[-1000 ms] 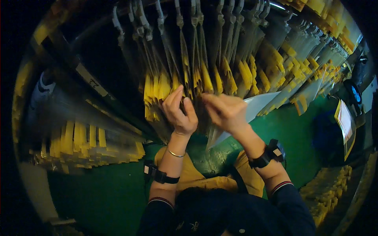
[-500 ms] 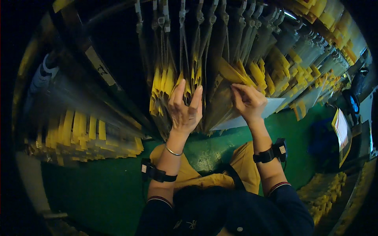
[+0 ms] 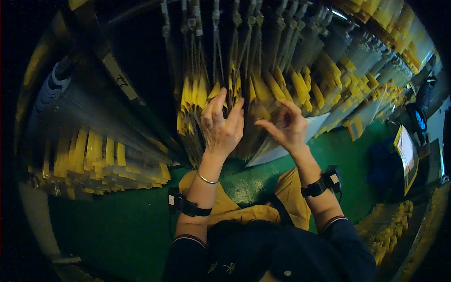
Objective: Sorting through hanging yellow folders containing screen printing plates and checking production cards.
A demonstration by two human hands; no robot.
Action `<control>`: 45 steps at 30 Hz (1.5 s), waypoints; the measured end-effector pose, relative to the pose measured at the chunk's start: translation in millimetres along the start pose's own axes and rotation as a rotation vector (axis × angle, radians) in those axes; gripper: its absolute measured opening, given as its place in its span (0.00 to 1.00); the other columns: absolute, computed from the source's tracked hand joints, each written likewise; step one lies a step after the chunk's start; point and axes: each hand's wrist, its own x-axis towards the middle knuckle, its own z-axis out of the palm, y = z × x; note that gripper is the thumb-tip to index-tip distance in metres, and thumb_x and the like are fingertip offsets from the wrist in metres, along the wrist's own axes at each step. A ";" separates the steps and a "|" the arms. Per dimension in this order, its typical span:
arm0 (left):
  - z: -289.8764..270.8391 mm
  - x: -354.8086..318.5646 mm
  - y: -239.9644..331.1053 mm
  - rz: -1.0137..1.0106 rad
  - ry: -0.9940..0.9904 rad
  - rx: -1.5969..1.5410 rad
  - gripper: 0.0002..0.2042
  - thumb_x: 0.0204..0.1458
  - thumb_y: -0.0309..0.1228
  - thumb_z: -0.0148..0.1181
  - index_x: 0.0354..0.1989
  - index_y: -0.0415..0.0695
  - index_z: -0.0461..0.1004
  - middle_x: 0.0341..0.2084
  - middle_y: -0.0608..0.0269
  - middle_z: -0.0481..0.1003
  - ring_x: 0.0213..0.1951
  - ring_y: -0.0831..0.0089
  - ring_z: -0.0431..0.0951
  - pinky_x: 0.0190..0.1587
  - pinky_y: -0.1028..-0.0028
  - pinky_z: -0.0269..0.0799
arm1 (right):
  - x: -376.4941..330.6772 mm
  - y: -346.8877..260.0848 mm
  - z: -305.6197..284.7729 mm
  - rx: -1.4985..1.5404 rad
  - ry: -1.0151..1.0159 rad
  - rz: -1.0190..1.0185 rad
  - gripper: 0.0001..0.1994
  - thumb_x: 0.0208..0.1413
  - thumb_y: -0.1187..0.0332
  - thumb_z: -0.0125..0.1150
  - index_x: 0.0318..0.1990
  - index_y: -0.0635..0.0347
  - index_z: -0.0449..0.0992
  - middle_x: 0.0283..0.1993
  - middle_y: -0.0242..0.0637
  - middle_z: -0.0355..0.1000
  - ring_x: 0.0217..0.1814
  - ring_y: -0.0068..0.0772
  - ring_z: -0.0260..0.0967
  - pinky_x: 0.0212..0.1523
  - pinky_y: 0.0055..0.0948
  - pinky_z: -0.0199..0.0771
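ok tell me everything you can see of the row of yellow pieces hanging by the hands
The row of yellow pieces looks like thin, folded sheets, packed closely, hanging on greyish strips below pale fittings. Those at the left hang nearly upright; some farther right slant. The left hand overlaps a few, contact unclear; the right hand, open, is just below others.

It is dim around us, nearly black beyond the far edge of the green floor, which catches a dull sheen. We have a pale grey strip along its left edge, a dark slanting beam farther off, and, beyond its far right, a thin white light.
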 end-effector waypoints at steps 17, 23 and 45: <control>5.7 3.4 3.0 0.027 0.090 -0.030 0.12 0.42 0.31 0.66 0.35 0.42 0.74 0.54 0.47 0.61 0.54 0.53 0.60 0.55 0.61 0.56 | -29.3 18.5 3.9 -0.101 0.002 0.003 0.35 0.37 0.75 0.72 0.56 0.51 0.62 0.27 0.35 0.62 0.22 0.30 0.61 0.18 0.25 0.62; 7.4 0.0 -4.1 0.123 0.169 -0.055 0.20 0.42 0.24 0.62 0.46 0.57 0.76 0.53 0.51 0.62 0.51 0.56 0.64 0.51 0.64 0.64 | -29.7 20.9 1.8 -0.162 -0.045 0.057 0.31 0.38 0.76 0.69 0.54 0.46 0.66 0.28 0.36 0.63 0.24 0.32 0.64 0.19 0.27 0.66; 7.9 0.1 16.9 -0.063 -0.058 -0.027 0.17 0.43 0.47 0.61 0.38 0.51 0.77 0.60 0.47 0.55 0.59 0.53 0.52 0.59 0.58 0.49 | -15.1 5.3 -9.0 -0.191 -0.098 0.085 0.18 0.39 0.62 0.71 0.43 0.40 0.80 0.24 0.31 0.57 0.21 0.25 0.59 0.18 0.24 0.61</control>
